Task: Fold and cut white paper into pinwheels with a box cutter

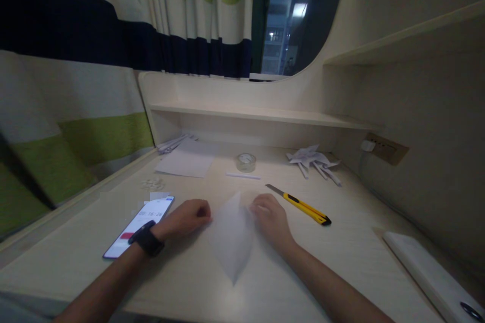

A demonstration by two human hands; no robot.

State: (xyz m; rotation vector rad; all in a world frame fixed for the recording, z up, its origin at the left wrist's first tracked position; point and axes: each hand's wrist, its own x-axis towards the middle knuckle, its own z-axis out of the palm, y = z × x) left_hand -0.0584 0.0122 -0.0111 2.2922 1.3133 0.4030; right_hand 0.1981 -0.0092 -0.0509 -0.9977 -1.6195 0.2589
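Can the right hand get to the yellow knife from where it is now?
Probably yes. The right hand rests at the edge of the folded paper, and the yellow knife lies just beyond it on bare desk, with nothing between. It would have to let go of the paper first.

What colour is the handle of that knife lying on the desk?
Yellow with black trim; the utility knife shows clearly in the head view, beside the right hand.

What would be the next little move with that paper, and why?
Probably press the fold flat: the paper lies as a pointed, part-folded shape between the left hand and the right hand, both at its edges on the desk.
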